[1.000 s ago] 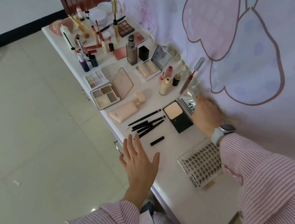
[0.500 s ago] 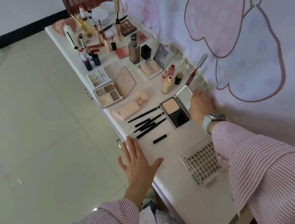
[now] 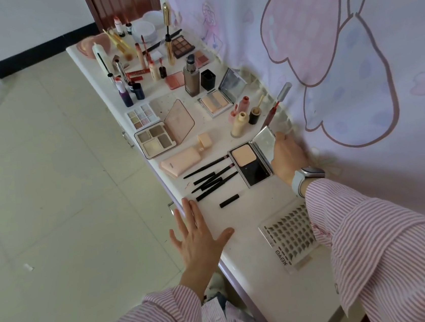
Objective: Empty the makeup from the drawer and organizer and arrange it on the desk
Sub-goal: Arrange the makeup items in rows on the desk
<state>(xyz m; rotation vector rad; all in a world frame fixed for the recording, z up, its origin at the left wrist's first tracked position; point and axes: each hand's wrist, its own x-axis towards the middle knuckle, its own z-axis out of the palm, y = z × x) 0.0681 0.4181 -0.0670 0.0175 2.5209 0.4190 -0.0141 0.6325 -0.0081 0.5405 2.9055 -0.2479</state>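
Now, right hand point(image 3: 288, 159): fingers hold the mirrored lid of an open powder compact point(image 3: 252, 163).
Left hand point(image 3: 197, 238): flat, fingers spread, on the desk point(image 3: 257, 259) edge, near the compact.
Black pencils point(image 3: 212, 178): just left of the compact.
Lash tray point(image 3: 290, 239): nearer the person than the compact.

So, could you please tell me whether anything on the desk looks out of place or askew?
Mostly tidy. The peach tube lies on its side at an angle, and the black pencils are fanned unevenly beside the open powder compact, whose mirrored lid the right hand touches.
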